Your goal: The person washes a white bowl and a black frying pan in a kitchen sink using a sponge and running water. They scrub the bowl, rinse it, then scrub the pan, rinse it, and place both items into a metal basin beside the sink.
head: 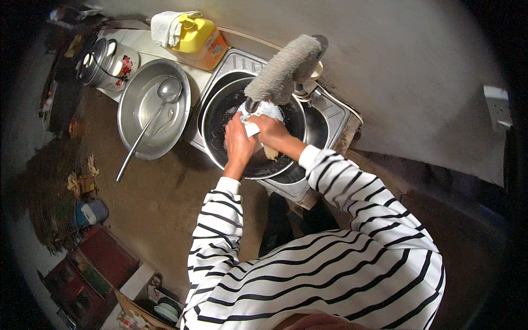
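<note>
A wide round metal basin (209, 144) with dark-looking water sits over a stainless steel sink (284, 187). My left hand (239, 140) and my right hand (270, 130) meet over it, both gripping a small white object (251, 129) whose kind I cannot tell. Under and beyond the hands shows a whitish, sudsy item (270, 110). A pale tan piece (270, 152) lies below my right hand in the basin. A grey fluffy-covered cylinder (288, 68) juts over the basin's far side, just above my fingers, and hides part of it.
Left of the sink stands a metal bowl (123, 123) holding a ladle (169, 89). Behind are a yellow-and-orange jug (202, 43) with a white cloth (166, 29) and a floral lidded pot (123, 68). A cable (350, 108) runs along the sink's right edge.
</note>
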A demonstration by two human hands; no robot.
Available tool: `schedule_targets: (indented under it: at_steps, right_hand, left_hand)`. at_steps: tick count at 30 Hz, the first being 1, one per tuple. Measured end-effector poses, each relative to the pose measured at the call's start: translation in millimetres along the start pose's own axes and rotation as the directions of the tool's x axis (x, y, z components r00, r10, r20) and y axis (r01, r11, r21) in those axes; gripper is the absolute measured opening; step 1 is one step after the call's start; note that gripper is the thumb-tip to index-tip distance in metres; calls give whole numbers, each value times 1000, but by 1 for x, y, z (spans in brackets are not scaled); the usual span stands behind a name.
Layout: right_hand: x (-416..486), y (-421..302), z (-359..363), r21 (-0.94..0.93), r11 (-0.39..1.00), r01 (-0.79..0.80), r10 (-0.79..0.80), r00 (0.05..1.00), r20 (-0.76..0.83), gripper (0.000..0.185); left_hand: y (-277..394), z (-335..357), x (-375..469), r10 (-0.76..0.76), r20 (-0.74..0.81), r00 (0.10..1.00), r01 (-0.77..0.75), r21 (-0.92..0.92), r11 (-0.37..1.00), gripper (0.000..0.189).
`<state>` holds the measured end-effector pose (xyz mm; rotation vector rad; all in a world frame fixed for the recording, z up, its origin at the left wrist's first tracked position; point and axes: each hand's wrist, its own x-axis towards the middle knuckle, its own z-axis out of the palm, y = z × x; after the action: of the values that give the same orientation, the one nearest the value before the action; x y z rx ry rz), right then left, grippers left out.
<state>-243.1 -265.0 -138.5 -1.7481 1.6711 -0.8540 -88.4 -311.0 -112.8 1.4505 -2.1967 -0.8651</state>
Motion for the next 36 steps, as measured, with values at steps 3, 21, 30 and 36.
schedule_targets:
  at_steps: [3,21,30,36]
  right_hand:
    - [-1,5,9,426,798,-426,368,905,214,34]
    - [-26,-27,-11,730,150,-667,629,634,450,55]
    - [-22,22,-23,-175,984,-15,54,973,223,23]
    - [-54,-13,6,748,199,-633,497,723,480,45]
  left_hand:
    - [9,-3,1,-209,-113,971,124,-511,851,49]
    - [32,-1,-11,-343,24,939,206,-837,507,45]
    - [26,-11,-31,175,45,984,-179,110,978,48]
    - [27,5,-25,-281,-31,959,170,-730,661,45]
